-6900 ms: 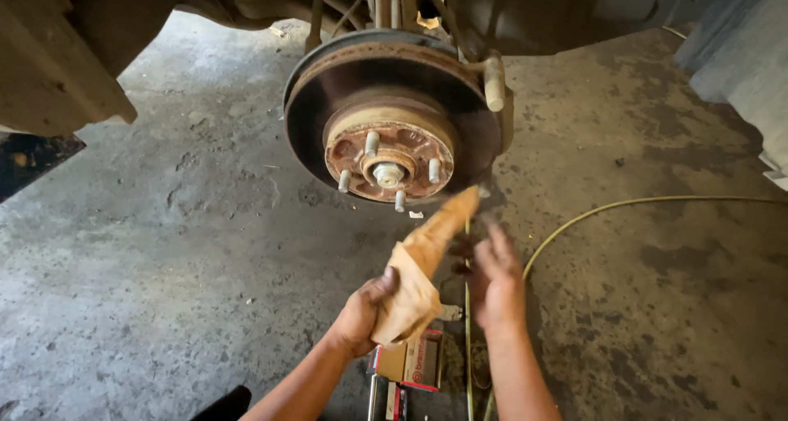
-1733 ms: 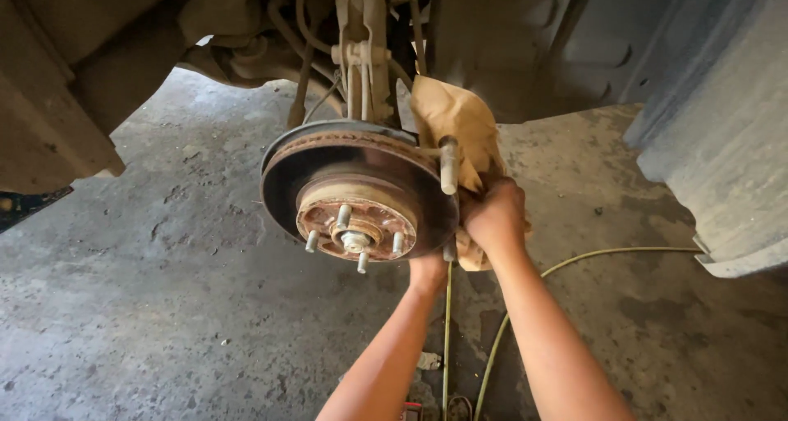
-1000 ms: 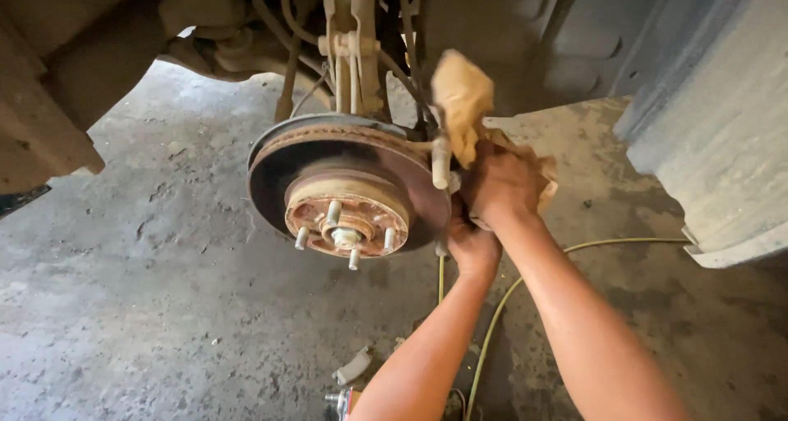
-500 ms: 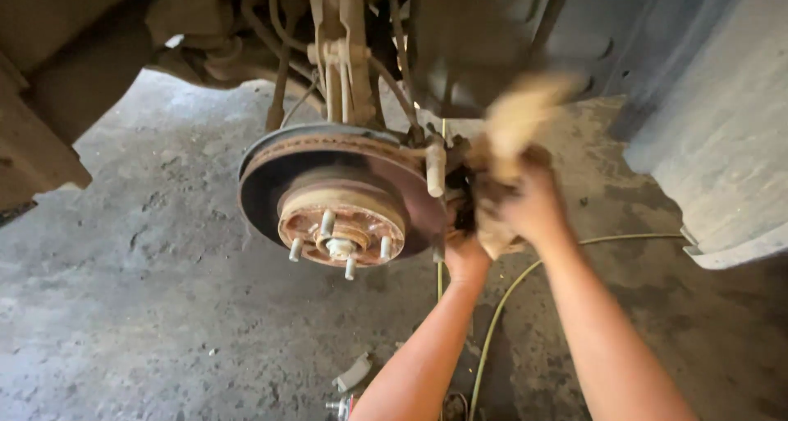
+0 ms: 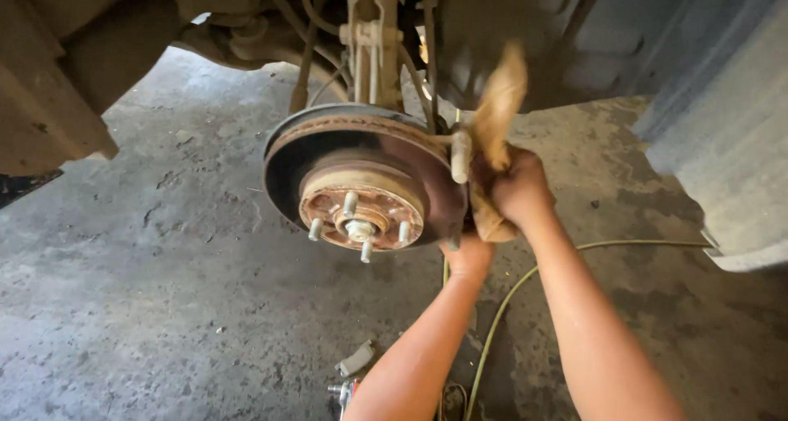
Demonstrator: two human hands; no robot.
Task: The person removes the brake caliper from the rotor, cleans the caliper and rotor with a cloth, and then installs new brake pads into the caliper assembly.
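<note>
A rusty brake disc (image 5: 361,183) hangs under the raised car, its hub (image 5: 361,216) and short wheel studs facing the camera. Above it, at twelve o'clock, the pale strut and hoses (image 5: 373,35) run up into the wheel arch. The concrete floor (image 5: 148,306) spreads out to the nine o'clock side, stained and cracked.

At the disc's five o'clock edge the left hand (image 5: 469,255) presses up against the rim; its fingers are tucked behind the metal, so how far they are curled cannot be told. Near the bottom edge, at six o'clock, a small grey metal part (image 5: 355,358) lies on the floor.

At the disc's three o'clock side the right hand (image 5: 519,189) is closed in a fist around a tan rag (image 5: 497,109), which stands up blurred above the knuckles, apparently pushed in beside the disc's edge. A yellowish hose (image 5: 591,253) trails across the floor beyond the right forearm toward four o'clock.
</note>
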